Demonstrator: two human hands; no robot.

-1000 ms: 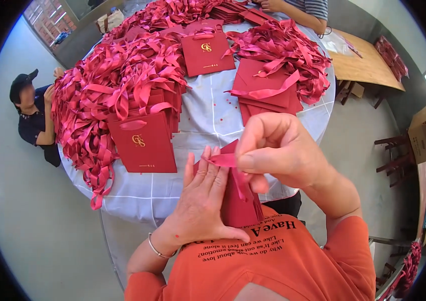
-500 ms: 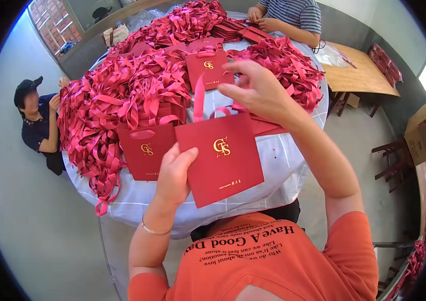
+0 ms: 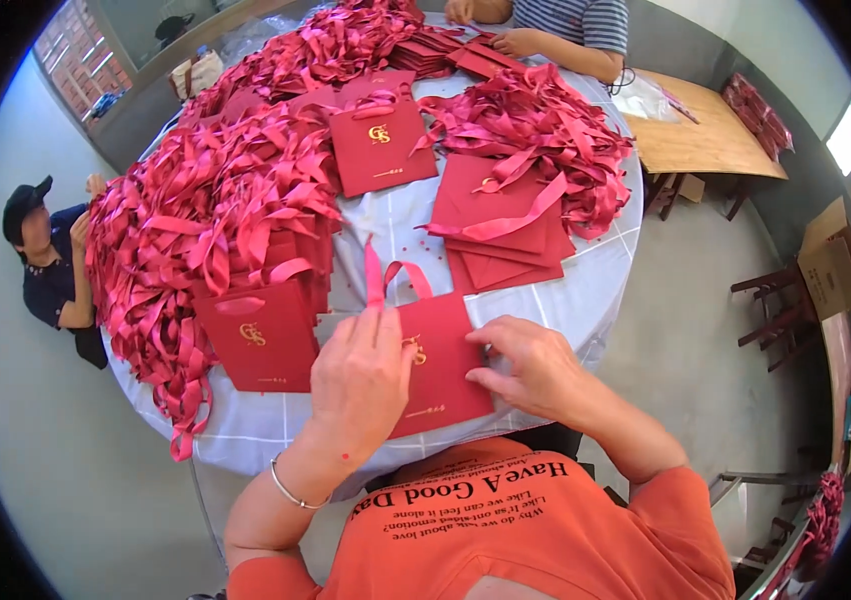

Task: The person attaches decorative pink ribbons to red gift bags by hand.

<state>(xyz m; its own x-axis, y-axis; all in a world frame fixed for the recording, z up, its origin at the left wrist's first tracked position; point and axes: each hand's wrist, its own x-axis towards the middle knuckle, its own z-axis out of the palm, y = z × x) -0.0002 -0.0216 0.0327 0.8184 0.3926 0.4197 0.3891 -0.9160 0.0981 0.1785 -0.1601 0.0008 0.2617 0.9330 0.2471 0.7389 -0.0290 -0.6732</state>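
Note:
A red paper gift bag (image 3: 450, 385) with a gold emblem and a pink ribbon handle is at the table's near edge, in front of me. My left hand (image 3: 360, 375) covers its left side, fingers pressed together over part of the emblem. At its right edge, my right hand (image 3: 525, 365) has hold of the side, thumb and forefinger a little apart; the tips of its other fingers are hidden. Another red gift bag (image 3: 263, 340) lies left of my left hand, against a large heap of ribboned bags (image 3: 215, 200).
Flat red bags (image 3: 505, 215) are stacked right of centre, and another bag (image 3: 383, 148) lies farther back. The round table has a white checked cloth (image 3: 365, 225). One person (image 3: 53, 250) is at the left, another (image 3: 575, 35) across. A wooden table (image 3: 705, 135) and cardboard box (image 3: 830, 265) stand right.
The bag has come down toward me. My left hand has shifted over its front, and my right hand has dropped from above the table to the bag's right edge.

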